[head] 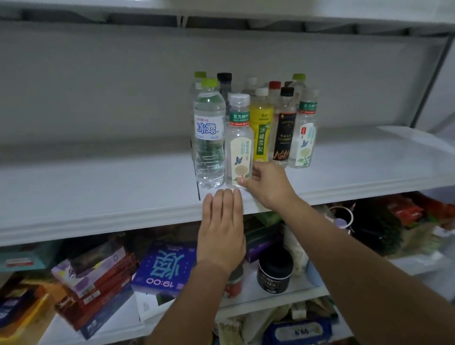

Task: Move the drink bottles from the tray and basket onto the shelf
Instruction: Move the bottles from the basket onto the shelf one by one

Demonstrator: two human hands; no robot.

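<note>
The right hand pinches the base of a clear, cream-labelled plastic bottle among other drink bottles already on the white metal shelf, left hand flat-fingered at its six o'clock; tray and basket unseen.

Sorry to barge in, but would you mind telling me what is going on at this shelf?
A person is stocking drink bottles on the white shelf. Their right hand pinches the base of the butterfly-label bottle, which stands upright at the front, right beside the clear water bottle. The left hand lies flat and open at the shelf's front edge, holding nothing. Other bottles stand clustered behind.
</note>
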